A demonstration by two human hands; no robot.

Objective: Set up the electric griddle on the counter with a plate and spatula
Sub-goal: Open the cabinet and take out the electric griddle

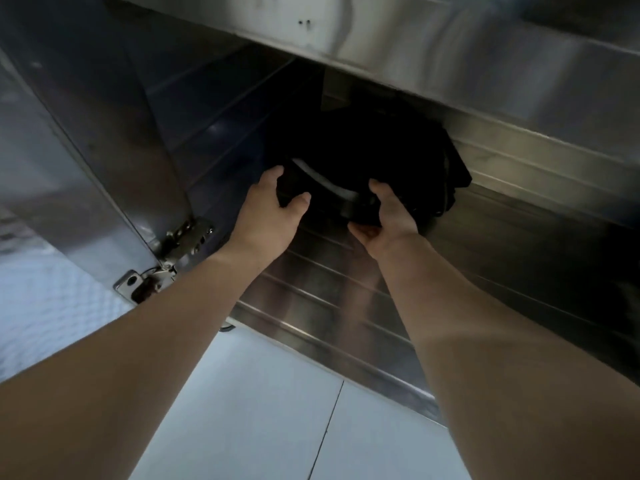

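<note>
Head cam looks down into an open steel cabinet (346, 306) under the counter edge (346, 39). The door (86, 150) is swung open to the left, and two hinges (166, 258) show at its lower edge.

The griddle (363, 150) is a black, roughly round body sitting on the ribbed cabinet shelf (329, 289), set back in the shadow under the counter lip. A pale curved strip (322, 181) runs along its near rim. Detail is mostly lost in the dark. No brand, label or text is readable anywhere on it or on the cabinet.

Left hand (273, 213) is on the near-left edge of the griddle: thumb over the top, fingers curled around the side and clamped on it.

Right hand (384, 216) is on the near-right edge: thumb on top, palm cupped underneath. Its fingers are hidden behind the black body, but the grip reads as closed on the griddle.

Both forearms reach in from the bottom of the frame, bare.

I can't tell whether the griddle is lifted off the shelf or resting on it.

A pale tiled floor (277, 410) lies below the cabinet front.
</note>
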